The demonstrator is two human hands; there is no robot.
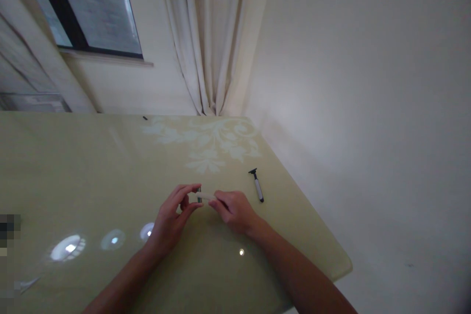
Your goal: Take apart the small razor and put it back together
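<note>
My left hand (pixel 173 213) is above the table, pinching a small dark, greenish piece (pixel 199 199) between thumb and fingertips. That piece looks like a razor head, but it is too small to be sure. In my right hand (pixel 237 212) is a slim white handle (pixel 206 196), its left end meeting the dark piece. Whether the two are joined I cannot tell. The rest of the handle is hidden in my right fist. To the right of that hand lies a grey and black razor (pixel 258 189), its head pointing to the far side.
The glossy yellow-green table (pixel 91 167) reflects several lights and has a white floral pattern (pixel 209 142) at its far right corner. A tiny black object (pixel 144 118) lies by the far edge. Curtains (pixel 209 34) hang behind, and a wall (pixel 349 83) stands along the right.
</note>
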